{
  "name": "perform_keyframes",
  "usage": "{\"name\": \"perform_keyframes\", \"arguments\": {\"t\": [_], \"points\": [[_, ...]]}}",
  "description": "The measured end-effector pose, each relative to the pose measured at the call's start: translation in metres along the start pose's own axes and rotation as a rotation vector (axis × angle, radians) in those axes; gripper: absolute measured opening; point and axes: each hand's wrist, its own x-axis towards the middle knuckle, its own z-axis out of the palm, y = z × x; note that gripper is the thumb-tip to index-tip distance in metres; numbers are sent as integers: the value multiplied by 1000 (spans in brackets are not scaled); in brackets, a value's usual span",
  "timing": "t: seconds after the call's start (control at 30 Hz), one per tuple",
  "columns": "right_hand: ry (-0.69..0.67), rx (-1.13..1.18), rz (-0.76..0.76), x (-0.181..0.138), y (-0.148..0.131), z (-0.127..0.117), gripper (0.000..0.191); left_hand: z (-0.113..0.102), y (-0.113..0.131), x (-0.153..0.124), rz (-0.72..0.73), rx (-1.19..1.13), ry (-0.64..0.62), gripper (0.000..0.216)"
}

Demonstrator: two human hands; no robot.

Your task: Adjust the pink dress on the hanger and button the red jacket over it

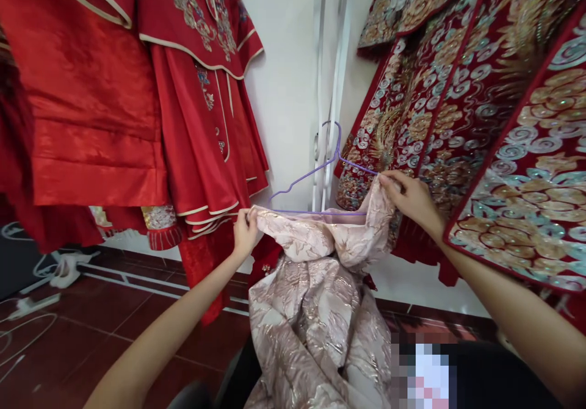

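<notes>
A pale pink brocade dress [315, 293] with a metallic sheen hangs down in front of me, its skirt bunched below the bodice. Its upper left edge is pinched between the fingers of my left hand [246, 233]. At the other side, my right hand [409, 198] grips the raised right top corner of the dress, close to the hanger's right arm. A thin purple hanger [306, 174] stands above the neckline, with its lower bar running along the top of the bodice. The hanger's hook is up by the white metal poles; whether it rests on anything I cannot tell.
Red garments with cream trim [201, 122] hang on the left. Heavily embroidered dark red garments [458, 104] hang on the right, close to my right arm. White upright poles [323, 61] stand at the wall. White shoes [66, 270] and cables lie on the tiled floor [101, 342].
</notes>
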Motion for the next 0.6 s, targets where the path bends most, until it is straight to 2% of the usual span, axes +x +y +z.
{"name": "perform_keyframes", "arguments": {"t": [0.13, 0.33, 0.6], "points": [[0, 7, -1, -1, -1, -1, 32, -17, -18, 3, 16, -16, -76, 29], [-6, -25, -5, -1, -6, -5, 34, -13, -12, 15, 61, -70, -60, 31], [-18, -16, -12, 0, -4, -4, 33, -19, -13, 10, 68, -40, -56, 28]]}}
